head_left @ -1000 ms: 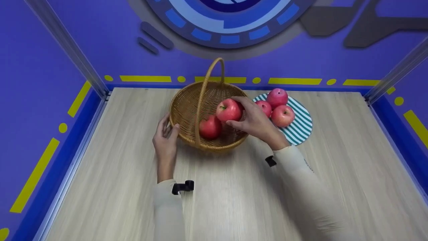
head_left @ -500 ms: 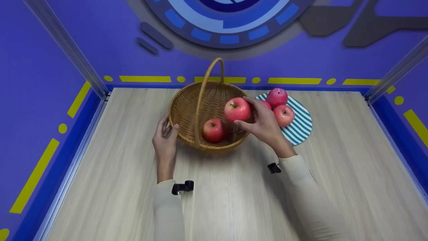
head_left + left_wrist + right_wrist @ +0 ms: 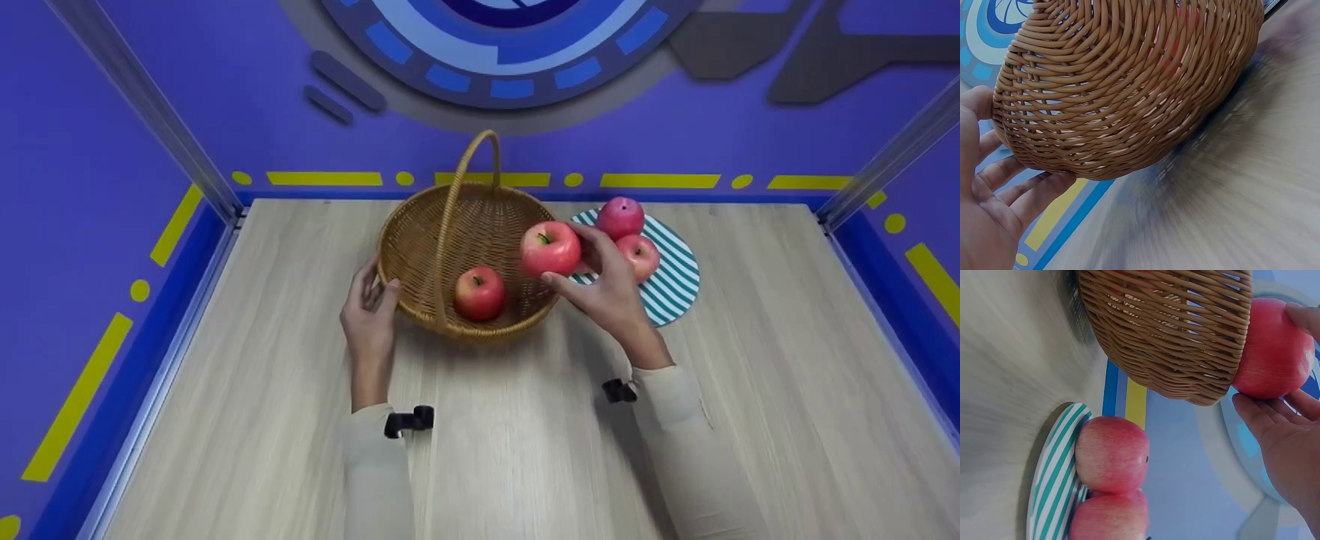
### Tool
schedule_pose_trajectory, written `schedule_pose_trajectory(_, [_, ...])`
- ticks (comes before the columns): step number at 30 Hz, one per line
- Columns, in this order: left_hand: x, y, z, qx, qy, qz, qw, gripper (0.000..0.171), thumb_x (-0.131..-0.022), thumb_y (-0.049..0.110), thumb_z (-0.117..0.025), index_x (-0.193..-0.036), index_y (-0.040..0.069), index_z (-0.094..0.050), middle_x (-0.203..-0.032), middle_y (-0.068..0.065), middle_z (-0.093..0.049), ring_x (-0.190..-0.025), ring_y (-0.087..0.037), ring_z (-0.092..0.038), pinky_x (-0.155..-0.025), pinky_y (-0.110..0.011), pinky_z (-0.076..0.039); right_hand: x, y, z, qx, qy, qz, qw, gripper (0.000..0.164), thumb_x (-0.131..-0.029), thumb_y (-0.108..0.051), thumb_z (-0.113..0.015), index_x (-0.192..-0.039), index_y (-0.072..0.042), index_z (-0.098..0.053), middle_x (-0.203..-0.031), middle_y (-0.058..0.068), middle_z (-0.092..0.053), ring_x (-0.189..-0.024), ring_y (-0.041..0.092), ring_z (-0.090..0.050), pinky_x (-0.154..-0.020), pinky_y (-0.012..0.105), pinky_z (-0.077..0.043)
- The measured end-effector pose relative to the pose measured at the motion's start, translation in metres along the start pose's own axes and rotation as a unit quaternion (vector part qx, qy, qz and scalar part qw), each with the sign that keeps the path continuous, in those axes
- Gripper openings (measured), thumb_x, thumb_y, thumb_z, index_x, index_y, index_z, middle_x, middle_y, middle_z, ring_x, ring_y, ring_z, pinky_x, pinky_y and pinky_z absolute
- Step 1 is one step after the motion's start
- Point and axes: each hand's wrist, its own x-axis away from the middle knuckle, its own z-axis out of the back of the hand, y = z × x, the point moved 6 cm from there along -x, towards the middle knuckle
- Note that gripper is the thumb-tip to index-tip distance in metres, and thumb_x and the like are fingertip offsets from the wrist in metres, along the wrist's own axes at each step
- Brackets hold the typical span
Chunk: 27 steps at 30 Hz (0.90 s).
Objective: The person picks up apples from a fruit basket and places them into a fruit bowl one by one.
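A brown wicker basket (image 3: 409, 232) with an arched handle stands at the back of the table. My left hand (image 3: 369, 322) holds its left side, thumb at the rim and fingers under the woven wall (image 3: 1100, 112). One red apple (image 3: 480, 293) lies inside, near the front. Between thumb and fingers, my right hand (image 3: 613, 296) grips another red apple (image 3: 551, 249). That apple is at the level of the basket's right rim, overlapping it in the head view. In the right wrist view the gripped apple (image 3: 1275, 349) shows just above the rim.
Right of the basket lies a round green-and-white striped plate (image 3: 675, 296). It bears a darker red apple (image 3: 621, 217) and a paler apple (image 3: 638, 257); another is mostly hidden behind my right hand. Blue panels (image 3: 225, 90) close off the back and sides.
My right hand has moved right with its apple, from over the middle of the basket to its right rim. The apple inside now shows fully. My left hand has stayed in place.
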Motion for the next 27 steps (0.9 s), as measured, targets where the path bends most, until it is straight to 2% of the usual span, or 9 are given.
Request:
schedule_pose_trajectory(6, [0.001, 0.003, 0.0, -0.002, -0.005, -0.013, 0.9999, 0.05, -0.104, 0.016, -0.07, -0.152, 0.013, -0.058, -0.155, -0.01, -0.055, -0.134, -0.03, -0.058, -0.113, -0.038, -0.048, 0.006, 0.004, 0.006, -0.012, 0.019, -0.012, 1.0, 0.079, -0.085, -0.016, -0.092, -0.152, -0.004, -0.051, -0.145, 0.007, -0.06, -0.131, 0.02, -0.06, -0.108, 0.033, -0.052])
schedule_pose_trajectory(15, [0.002, 0.0, 0.001, -0.005, -0.003, -0.012, 0.9999, 0.049, -0.104, 0.017, -0.07, -0.152, 0.015, -0.059, -0.154, -0.008, -0.056, -0.133, -0.029, -0.059, -0.113, -0.037, -0.049, 0.013, 0.013, 0.016, -0.048, 0.05, -0.026, 0.997, 0.076, -0.087, -0.012, -0.091, -0.151, -0.004, -0.051, -0.146, 0.007, -0.06, -0.134, 0.019, -0.058, -0.11, 0.031, -0.05])
schedule_pose_trajectory(27, [0.001, 0.001, 0.001, -0.012, 0.001, -0.012, 0.9999, 0.049, -0.104, 0.017, -0.07, -0.152, 0.016, -0.059, -0.152, -0.007, -0.058, -0.131, -0.026, -0.061, -0.111, -0.037, -0.05, 0.016, 0.018, 0.018, -0.074, 0.045, -0.043, 0.995, 0.08, -0.087, -0.007, -0.089, -0.154, -0.003, -0.045, -0.152, 0.009, -0.056, -0.14, 0.023, -0.053, -0.115, 0.035, -0.045])
